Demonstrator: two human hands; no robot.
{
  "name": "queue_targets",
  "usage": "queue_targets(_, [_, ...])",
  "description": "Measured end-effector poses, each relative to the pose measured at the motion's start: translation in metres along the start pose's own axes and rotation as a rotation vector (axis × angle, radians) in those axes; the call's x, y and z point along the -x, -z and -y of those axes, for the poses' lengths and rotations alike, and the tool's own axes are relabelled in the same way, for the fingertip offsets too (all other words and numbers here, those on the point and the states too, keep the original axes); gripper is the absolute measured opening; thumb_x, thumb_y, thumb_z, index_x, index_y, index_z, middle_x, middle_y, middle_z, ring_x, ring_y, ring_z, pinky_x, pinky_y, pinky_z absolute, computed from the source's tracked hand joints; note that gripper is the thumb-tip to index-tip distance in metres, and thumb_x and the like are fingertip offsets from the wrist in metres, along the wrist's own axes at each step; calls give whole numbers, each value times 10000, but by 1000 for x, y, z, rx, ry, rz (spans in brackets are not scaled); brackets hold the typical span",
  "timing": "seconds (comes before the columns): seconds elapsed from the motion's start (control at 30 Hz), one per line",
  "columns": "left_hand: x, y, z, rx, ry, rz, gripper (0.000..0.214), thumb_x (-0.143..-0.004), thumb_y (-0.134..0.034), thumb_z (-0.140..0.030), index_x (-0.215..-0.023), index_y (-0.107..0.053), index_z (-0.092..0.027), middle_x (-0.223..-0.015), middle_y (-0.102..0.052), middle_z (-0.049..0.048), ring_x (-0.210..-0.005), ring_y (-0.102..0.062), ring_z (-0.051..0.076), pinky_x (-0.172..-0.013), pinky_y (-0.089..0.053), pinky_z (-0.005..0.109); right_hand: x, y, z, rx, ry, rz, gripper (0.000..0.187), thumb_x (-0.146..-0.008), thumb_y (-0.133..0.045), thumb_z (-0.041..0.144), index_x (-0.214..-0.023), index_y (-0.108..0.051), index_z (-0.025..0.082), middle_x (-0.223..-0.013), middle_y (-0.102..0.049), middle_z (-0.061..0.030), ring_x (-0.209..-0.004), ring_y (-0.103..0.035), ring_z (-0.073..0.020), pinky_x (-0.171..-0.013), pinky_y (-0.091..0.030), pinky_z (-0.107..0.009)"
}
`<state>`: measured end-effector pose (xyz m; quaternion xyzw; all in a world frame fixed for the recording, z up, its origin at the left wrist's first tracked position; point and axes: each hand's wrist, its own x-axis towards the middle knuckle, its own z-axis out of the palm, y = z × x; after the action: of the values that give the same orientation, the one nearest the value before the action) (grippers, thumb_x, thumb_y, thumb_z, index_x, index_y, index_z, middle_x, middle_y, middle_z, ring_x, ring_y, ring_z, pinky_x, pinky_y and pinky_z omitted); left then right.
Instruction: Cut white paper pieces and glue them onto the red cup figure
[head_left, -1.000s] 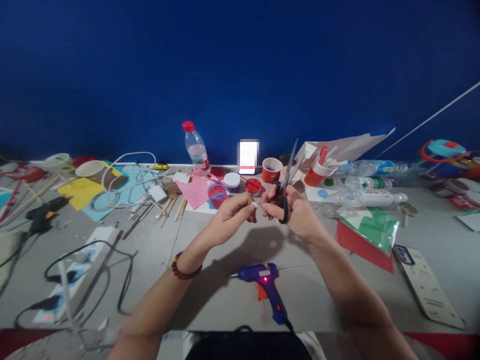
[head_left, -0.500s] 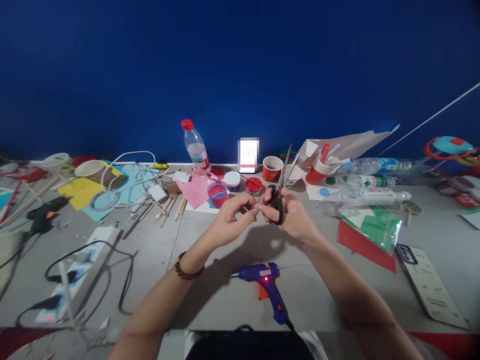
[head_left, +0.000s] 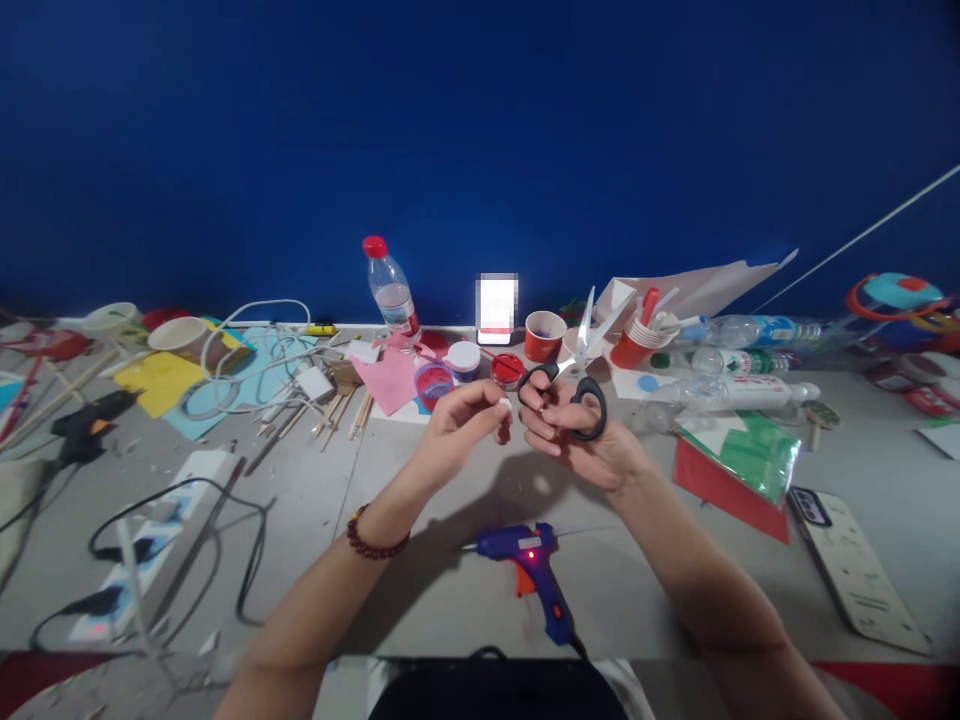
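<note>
My right hand (head_left: pixel 581 440) grips black-handled scissors (head_left: pixel 577 370), fingers through the loops, blades apart and pointing up. My left hand (head_left: pixel 461 425) is closed in a pinch on a small white piece (head_left: pixel 505 406), held just left of the scissors' handles. The two hands almost touch above the grey table (head_left: pixel 420 500). A beaded bracelet (head_left: pixel 375 540) circles my left wrist. Below the hands a blue glue gun (head_left: pixel 532 570) lies on the table with a red light on.
Clutter lines the far edge: a water bottle (head_left: pixel 390 290), red paper cups (head_left: pixel 541 337), small paint pots (head_left: pixel 433 385), pink paper (head_left: pixel 390 380), white cables (head_left: pixel 255 350). A power strip (head_left: pixel 150 540) with black cords lies left. Green and red sheets (head_left: pixel 739 460) and lying bottles (head_left: pixel 735 390) are on the right.
My right hand has turned, so the scissors' loops now face the camera and the blades have spread wider. The left hand keeps its pinch in nearly the same place.
</note>
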<state>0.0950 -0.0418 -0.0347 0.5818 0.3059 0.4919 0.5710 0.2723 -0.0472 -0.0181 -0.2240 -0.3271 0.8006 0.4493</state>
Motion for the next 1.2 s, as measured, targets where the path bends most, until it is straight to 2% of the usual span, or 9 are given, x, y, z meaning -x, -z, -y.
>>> queue_targets(0.1, [3, -4, -3, -137, -147, -36, 238, -863, -639, -378, -734, -610, -180, -775, -604, 35, -657, -586, 130, -579, -503, 267, 2, -1, -1, 24, 17, -3, 290, -678, -735, 149, -875, -537, 225, -801, -520, 43, -544, -426, -60, -463, -347, -193])
queue_targets(0.23, [6, -9, -9, -388, -321, -205, 142, -855, -655, -253, -734, -665, -178, -791, -642, 51, -728, -595, 142, -605, -496, 263, 5, -5, -2, 141, 101, -64, 275, -703, -742, 194, -851, -511, 224, -805, -572, 37, -518, -466, -63, -480, -364, -216])
queue_targets(0.33, [6, -12, -12, -493, -381, -292, 86, -845, -666, -209, -772, -702, -183, -780, -667, 37, -702, -604, 127, -596, -497, 251, 6, -9, -3, 234, 154, -128, 278, -697, -741, 212, -825, -494, 222, -820, -611, 23, -519, -500, -79, -480, -374, -236])
queue_targets(0.43, [6, -13, -12, -521, -402, -313, 89, -846, -666, -216, -778, -717, -191, -787, -685, 36, -717, -623, 129, -610, -513, 253, 7, -11, -3, 302, 201, -172, 287, -698, -737, 227, -808, -472, 225, -838, -639, 13, -525, -520, -89, -490, -395, -252])
queue_targets(0.8, [6, -12, -5, -515, -420, -362, 72, -829, -687, -207, -767, -717, -187, -776, -680, 21, -663, -605, 107, -576, -497, 233, 6, -8, -7, 427, 285, -214, 291, -730, -742, 254, -820, -468, 221, -921, -692, -24, -571, -583, -99, -494, -448, -242])
queue_targets(1.2, [5, -8, -3, -614, -396, -402, 77, -827, -654, -190, -758, -685, -176, -776, -651, 23, -654, -583, 114, -563, -485, 239, 9, -13, -11, 583, 270, -263, 284, -738, -738, 254, -830, -472, 218, -1001, -708, -66, -633, -663, -135, -508, -492, -246])
